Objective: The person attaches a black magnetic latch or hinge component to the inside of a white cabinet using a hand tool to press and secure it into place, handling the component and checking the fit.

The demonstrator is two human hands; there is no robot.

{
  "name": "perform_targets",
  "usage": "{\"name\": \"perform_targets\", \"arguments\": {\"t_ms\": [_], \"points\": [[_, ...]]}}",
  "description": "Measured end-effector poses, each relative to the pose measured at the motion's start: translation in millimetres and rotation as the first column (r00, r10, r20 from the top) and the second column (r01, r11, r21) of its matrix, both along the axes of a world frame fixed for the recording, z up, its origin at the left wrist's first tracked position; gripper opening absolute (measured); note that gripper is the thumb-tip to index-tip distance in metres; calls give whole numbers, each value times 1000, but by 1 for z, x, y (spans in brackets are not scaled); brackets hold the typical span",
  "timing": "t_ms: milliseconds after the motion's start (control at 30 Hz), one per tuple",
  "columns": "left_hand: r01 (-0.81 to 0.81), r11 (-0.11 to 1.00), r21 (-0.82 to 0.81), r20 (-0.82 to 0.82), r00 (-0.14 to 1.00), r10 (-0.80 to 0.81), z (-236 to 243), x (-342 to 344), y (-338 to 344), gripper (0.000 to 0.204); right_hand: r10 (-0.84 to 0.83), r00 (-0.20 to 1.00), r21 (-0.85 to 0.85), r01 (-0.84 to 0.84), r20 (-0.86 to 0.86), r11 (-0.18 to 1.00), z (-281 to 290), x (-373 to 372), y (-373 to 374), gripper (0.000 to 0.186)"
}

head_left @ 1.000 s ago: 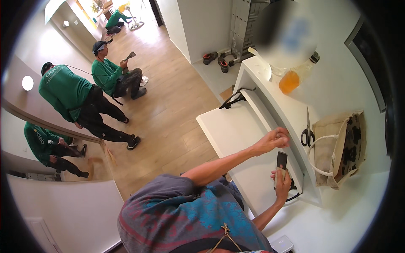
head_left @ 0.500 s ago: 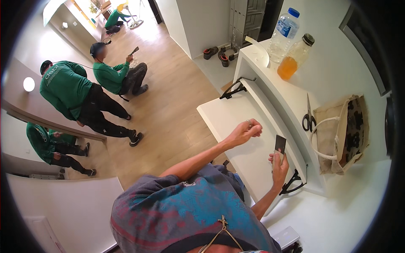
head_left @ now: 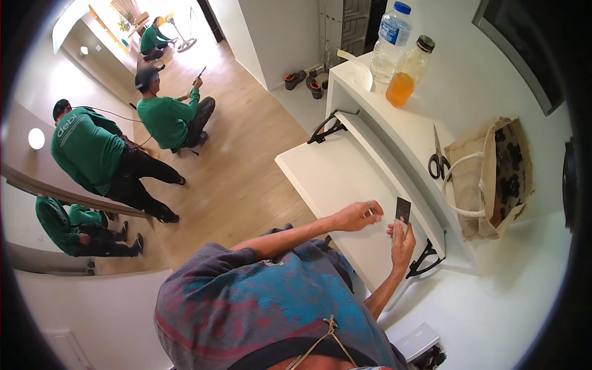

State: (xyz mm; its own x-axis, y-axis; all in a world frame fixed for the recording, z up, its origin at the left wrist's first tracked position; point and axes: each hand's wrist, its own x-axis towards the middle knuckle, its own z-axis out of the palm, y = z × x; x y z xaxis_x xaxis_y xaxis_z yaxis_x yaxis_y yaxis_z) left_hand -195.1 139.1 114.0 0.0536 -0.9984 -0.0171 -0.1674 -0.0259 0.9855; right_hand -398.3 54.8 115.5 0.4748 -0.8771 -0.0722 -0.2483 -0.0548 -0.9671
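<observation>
So the small dark card [head_left: 402,209] is standing upright just above the white fold-down bench [head_left: 336,179], pinched at its lower edge in the right hand [head_left: 402,239]. That grip is pressed together on the card, thumb and fingers closed around the bottom. The left hand [head_left: 357,216] sits just beside it, fingers curled loosely with nothing between them that I can make out, almost touching the card's left edge.

My read: this is the holding-and-lining-up stage, card up over the bench but not yet set down or passed across. Whatever comes next needs the left hand to take an edge cleanly without knocking the card out of that light pinch.

Further out: a black bracket [head_left: 425,259] at the bench's near end, another bracket [head_left: 327,128] at the far end. On the shelf [head_left: 407,126] above, scissors [head_left: 438,161], a woven tote bag [head_left: 493,179], a bottle of orange drink [head_left: 407,74] and a water bottle [head_left: 390,40]. People in green shirts [head_left: 89,148] work on the wood floor well apart.
</observation>
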Motion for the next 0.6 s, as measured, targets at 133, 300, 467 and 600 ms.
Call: {"name": "perform_targets", "arguments": {"t_ms": [133, 300, 467, 600], "points": [[118, 992, 35, 49, 992, -120, 3, -3, 11, 29, -4, 1000, -27, 3, -7, 1000, 2, 1, -2, 38], [68, 998, -17, 233, 970, -62, 11, 27, 43, 26, -34, 999, -30, 33, -39, 999, 13, 15, -2, 35], [-38, 999, -37, 459, 887, 50, 7, 67, 70, 22, 6, 999, -35, -8, -54, 999, 4, 26, -4, 35], [-137, 979, -150, 359, 915, 183, -10, 70, 74, 20, 23, 997, -22, -25, -68, 999, 3, 36, -8, 35]]}}
